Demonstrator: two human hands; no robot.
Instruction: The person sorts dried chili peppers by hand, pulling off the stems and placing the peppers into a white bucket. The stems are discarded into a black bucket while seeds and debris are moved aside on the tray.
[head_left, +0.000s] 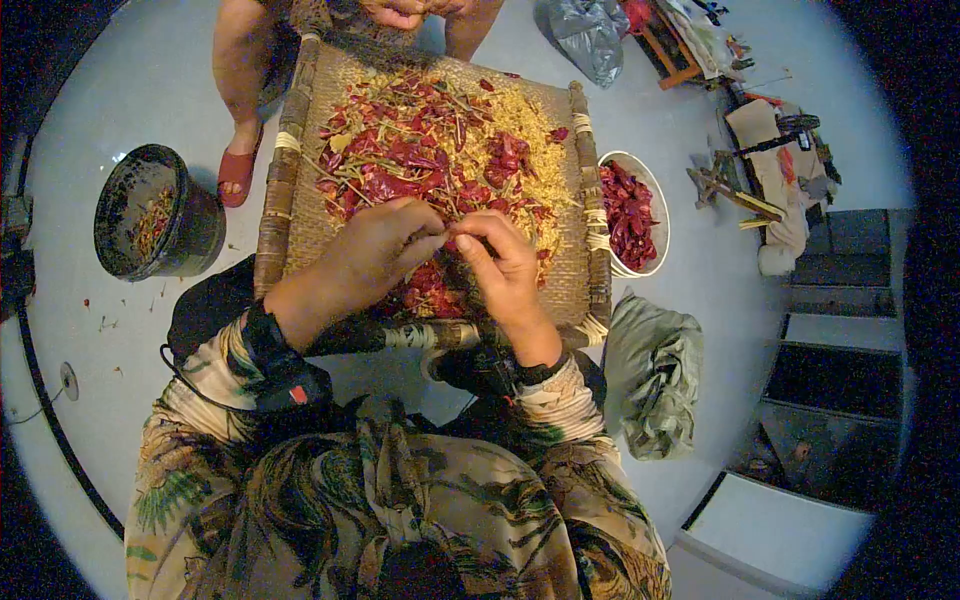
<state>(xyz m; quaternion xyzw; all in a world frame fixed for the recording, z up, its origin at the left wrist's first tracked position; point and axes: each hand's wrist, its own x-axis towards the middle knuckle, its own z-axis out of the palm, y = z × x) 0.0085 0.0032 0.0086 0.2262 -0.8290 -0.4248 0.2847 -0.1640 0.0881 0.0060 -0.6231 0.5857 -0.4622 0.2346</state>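
Observation:
My left hand (385, 250) and my right hand (500, 260) meet at the fingertips above a woven tray (330, 75). Both are closed in a pinch on a dried red chili (450, 241), mostly hidden by the fingers. Under and beyond them, dried red chilies (405, 150) lie broken among thin stems. Loose yellow seeds (535, 120) cover the right and far parts of the tray. More red pieces lie close below my wrists, near the tray's front edge.
To the left stands a black bucket (205, 235) with stems and scraps inside. A white bucket (656, 185) at the right holds red chilies. A pale green sack (660, 380) lies on the floor. Another person (240, 70) sits across the tray; a grey plastic bag (590, 40) lies beyond.

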